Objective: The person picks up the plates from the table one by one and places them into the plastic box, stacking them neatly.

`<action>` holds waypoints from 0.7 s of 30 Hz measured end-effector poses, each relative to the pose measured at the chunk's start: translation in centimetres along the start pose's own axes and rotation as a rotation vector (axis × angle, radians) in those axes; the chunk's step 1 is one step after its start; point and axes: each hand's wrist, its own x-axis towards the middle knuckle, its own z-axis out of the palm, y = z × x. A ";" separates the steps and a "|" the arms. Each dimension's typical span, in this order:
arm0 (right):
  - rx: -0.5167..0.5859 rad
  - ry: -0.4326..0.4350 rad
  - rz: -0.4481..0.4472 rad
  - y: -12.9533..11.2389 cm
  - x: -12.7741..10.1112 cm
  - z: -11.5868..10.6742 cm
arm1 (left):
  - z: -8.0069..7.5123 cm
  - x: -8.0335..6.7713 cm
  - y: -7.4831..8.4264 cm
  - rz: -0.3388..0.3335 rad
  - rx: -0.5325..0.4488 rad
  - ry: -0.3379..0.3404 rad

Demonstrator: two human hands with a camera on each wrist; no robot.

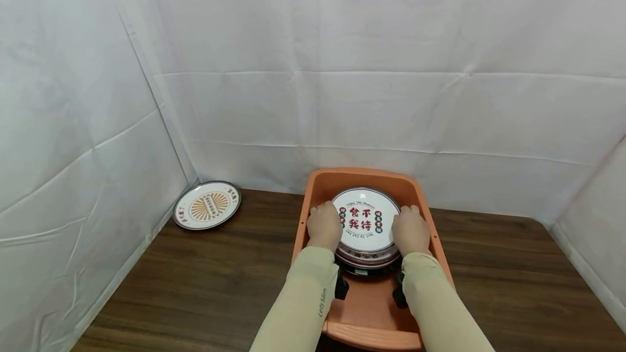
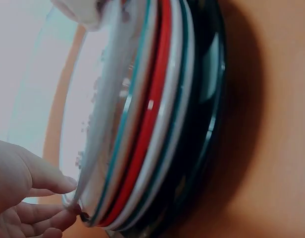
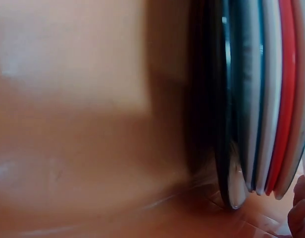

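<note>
While both sleeved arms reach into the orange tub (image 1: 419, 198) on the counter (image 1: 205, 281), the left hand (image 1: 324, 226) and right hand (image 1: 409, 230) each grip an opposite edge of the top plate (image 1: 365, 219), fingers curled round its rim. This plate, printed "食不我待", crowns a stack of plates (image 2: 157, 124) inside the tub. Left of the tub lies a sunburst plate (image 1: 207, 205). The left sleeve reads "Let's Slim".

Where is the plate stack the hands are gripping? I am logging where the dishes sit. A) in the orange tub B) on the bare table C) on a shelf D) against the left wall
A: the plate stack sits inside the orange tub, with the left hand and right hand gripping its edges.
</note>
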 end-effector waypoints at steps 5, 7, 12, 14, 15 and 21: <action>-0.045 -0.023 0.021 -0.3 -0.2 0.0 | -0.3 -0.1 0.1 0.036 0.031 0.011; -0.053 -0.028 0.035 -0.4 -0.2 0.0 | -0.4 -0.2 0.2 0.044 0.039 -0.001; -0.055 -0.026 0.054 -0.4 -0.2 0.2 | -0.5 -0.1 0.5 0.040 0.099 -0.066; -0.060 -0.023 0.053 -0.4 -0.2 0.4 | -0.4 -0.1 0.6 0.049 0.154 -0.098; -0.065 -0.020 0.049 -0.4 -0.2 0.4 | -0.4 -0.1 0.7 0.058 0.187 -0.112; -0.089 -0.007 0.025 -0.5 -0.3 0.4 | 0.0 -0.6 1.4 0.136 0.339 -0.165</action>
